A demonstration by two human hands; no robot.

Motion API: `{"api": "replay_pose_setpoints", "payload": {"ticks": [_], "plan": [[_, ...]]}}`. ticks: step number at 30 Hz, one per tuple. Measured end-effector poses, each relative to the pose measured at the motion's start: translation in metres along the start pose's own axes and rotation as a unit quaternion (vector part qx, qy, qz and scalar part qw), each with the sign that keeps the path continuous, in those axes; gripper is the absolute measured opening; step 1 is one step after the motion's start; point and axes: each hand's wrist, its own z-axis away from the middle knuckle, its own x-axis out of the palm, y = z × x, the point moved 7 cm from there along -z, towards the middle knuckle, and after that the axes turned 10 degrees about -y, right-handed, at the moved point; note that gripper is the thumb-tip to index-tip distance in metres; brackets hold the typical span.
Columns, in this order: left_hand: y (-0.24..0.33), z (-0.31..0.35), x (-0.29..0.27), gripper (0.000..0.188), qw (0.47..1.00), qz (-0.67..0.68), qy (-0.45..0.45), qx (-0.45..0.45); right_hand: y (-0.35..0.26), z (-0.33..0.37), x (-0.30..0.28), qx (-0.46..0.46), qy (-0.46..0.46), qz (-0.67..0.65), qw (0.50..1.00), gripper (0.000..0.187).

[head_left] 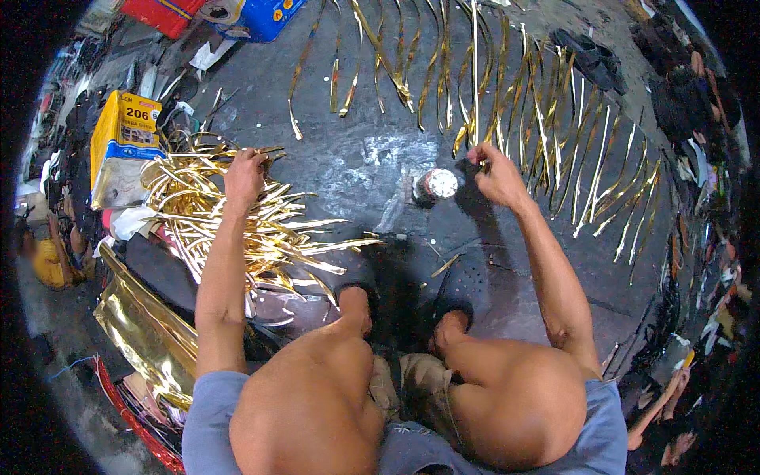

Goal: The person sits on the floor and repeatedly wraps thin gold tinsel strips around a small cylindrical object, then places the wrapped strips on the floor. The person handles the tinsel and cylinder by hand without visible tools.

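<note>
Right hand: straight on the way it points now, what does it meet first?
Likely the gold strips laid out just beyond the fingertips of the right hand. Depth there is unclear: it may already be touching the nearest one.

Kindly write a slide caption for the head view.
Left hand at heaped golden strips, right hand beside a round container.

I watched through the left of two fisheye cameras worn on the person's head. It faced steeply down, over the bent knees [305, 404], which loomed nearest, to the dark floor [332, 103] beyond. The left hand [247, 178] and right hand [497, 174] lay farther from my lens, and the wide view curved everything toward its rim.
</note>
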Motion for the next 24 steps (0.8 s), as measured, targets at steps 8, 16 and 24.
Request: {"api": "replay_pose_setpoints", "payload": {"ticks": [8,16,24], "plan": [[-0.023,-0.014,-0.010,0.018,0.997,0.058,-0.038,0.038,-0.070,0.035,0.065,-0.053,0.090,-0.015,0.994,0.075],[0.181,0.000,0.013,0.032,0.797,0.568,-0.206,0.024,-0.009,0.046,0.048,0.038,0.261,-0.290,0.920,0.053],[0.235,0.023,0.038,0.040,0.591,0.727,-0.349,-0.035,-0.068,0.039,0.057,-0.059,0.242,-0.353,0.902,0.057]]}}
